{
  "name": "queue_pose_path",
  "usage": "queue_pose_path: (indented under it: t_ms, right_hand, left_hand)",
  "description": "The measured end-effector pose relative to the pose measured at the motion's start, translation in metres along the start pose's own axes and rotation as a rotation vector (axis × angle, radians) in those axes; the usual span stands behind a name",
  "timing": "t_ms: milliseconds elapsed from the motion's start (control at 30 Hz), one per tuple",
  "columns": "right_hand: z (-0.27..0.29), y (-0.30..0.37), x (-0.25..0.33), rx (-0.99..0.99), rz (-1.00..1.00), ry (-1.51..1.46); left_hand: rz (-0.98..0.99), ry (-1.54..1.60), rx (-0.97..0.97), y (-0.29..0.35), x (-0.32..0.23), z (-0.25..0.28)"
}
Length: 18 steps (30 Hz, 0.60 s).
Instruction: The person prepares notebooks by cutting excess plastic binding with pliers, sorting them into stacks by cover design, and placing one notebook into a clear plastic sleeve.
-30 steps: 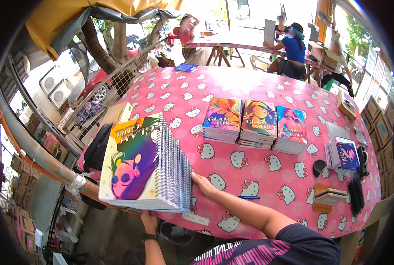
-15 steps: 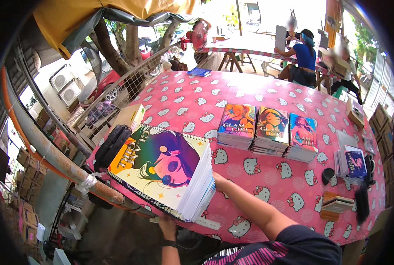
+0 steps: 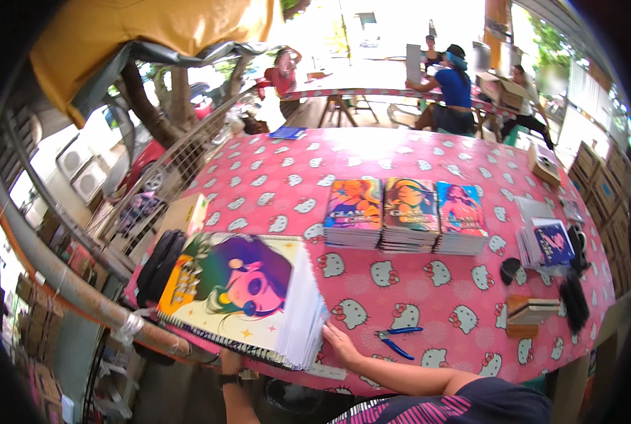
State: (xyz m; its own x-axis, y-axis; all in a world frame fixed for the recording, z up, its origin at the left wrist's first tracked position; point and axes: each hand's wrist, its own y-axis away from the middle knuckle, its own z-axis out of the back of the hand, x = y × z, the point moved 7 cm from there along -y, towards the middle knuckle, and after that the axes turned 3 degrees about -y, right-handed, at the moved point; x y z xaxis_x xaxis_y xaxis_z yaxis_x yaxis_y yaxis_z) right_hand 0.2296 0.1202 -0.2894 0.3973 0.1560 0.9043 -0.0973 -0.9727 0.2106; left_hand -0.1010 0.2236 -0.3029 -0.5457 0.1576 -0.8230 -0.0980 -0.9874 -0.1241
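A tall stack of large spiral-bound colouring books, its cover showing a woman in sunglasses, lies at the table's near left edge. Against the fanned page edges on its right side rests my right hand, fingers stretched out. My left hand is at the stack's near spiral edge, its fingers mostly hidden. Right of my right hand lies a pair of blue-handled pliers. Three smaller piles of spiral books stand side by side farther off: left pile, middle pile, right pile.
A black pouch and a cardboard box adjoin the big stack's left. On the pink tablecloth at right are a paper pile, a wooden block and a black brush. Several people work at a far table.
The view has shifted. My right hand has slid nearer along the stack's right side, and the pliers now show. My left hand stays at the near edge.
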Motion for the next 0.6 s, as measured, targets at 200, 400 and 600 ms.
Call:
queue_pose_path:
  t_ms: [200, 400, 600]
  right_hand:
    - [-0.017, -0.083, 0.027, 0.178, -0.010, 0.138]
    - [-0.035, -0.163, 0.033, 0.662, 0.090, 0.571]
    - [-0.010, -0.105, 0.077, 0.259, -0.332, 0.570]
  left_hand:
    - [0.153, 0.438, -0.054, 0.082, -0.132, -0.002]
    - [0.515, 0.728, -0.129, 0.155, -0.072, -0.069]
    - [0.315, 0.646, -0.290, 0.135, -0.072, -0.059]
